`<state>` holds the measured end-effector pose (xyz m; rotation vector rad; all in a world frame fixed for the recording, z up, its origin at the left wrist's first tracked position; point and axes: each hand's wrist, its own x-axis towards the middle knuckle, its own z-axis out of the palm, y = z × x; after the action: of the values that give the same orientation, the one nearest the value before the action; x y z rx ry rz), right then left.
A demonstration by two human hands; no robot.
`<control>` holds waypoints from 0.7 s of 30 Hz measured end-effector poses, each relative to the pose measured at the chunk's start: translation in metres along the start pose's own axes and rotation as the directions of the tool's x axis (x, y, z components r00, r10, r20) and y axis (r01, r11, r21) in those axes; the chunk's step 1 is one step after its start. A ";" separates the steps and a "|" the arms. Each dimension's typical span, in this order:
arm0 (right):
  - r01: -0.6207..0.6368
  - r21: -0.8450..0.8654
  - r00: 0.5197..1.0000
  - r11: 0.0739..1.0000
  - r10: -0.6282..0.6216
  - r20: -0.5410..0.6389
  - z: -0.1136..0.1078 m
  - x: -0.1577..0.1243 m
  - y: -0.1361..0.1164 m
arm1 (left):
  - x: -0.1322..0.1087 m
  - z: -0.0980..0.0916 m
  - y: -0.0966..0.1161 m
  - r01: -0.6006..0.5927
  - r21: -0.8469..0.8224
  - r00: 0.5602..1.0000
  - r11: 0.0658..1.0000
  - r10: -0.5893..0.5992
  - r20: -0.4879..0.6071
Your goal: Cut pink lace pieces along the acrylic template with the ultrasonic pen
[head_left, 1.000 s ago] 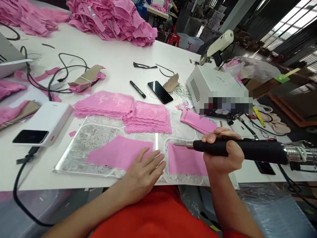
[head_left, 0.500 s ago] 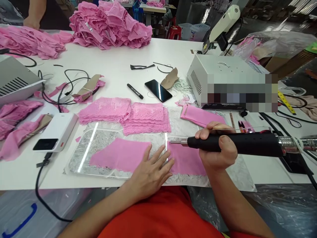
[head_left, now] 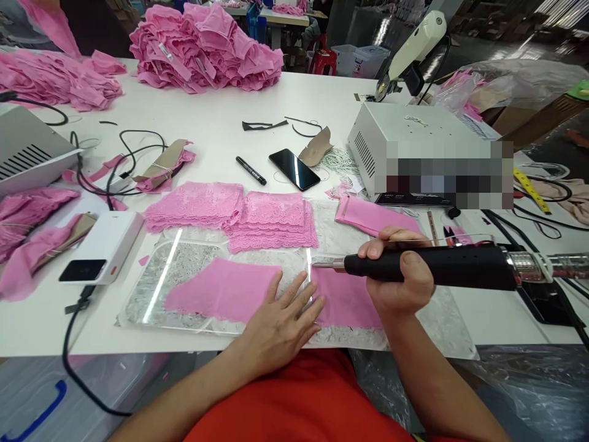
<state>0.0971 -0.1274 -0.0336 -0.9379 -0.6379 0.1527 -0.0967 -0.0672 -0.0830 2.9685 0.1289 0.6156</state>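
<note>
My left hand [head_left: 283, 319] lies flat with fingers spread, across the inner edges of two pink fabric pieces. The left piece [head_left: 221, 288] has a slanted outer end; the right piece [head_left: 345, 301] is partly under my right forearm. Both rest on a clear template sheet [head_left: 138, 301] over a marbled board. My right hand [head_left: 400, 270] is wrapped round a black corded handpiece [head_left: 469, 267], held level. Its thin metal tip points left, at the upper left corner of the right piece, near my left fingertips; whether it touches is unclear.
Behind the template lie stacked pink lace pieces [head_left: 271, 221] and a folded pink strip [head_left: 372, 215]. Farther back are a phone [head_left: 294, 169], a marker [head_left: 251, 170] and a grey metal box [head_left: 414, 126]. A white power bank [head_left: 103, 248] with a cable stands left. Pink garments [head_left: 207, 46] are heaped behind.
The handpiece and my right hand have shifted slightly left. My left hand stays in place. At the upper left, another person's hand has gone from view and pink fabric is now lifted there.
</note>
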 end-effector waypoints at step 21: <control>0.172 -0.196 0.931 0.965 -0.225 -0.288 -0.070 0.034 -0.039 | 0.017 0.003 -0.004 0.066 -0.101 0.995 0.993 -0.074 -0.074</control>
<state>0.1589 -0.1863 -0.0171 -1.0271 -0.4555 -0.2305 -0.0806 -0.0623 -0.0793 2.8333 0.2019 0.7065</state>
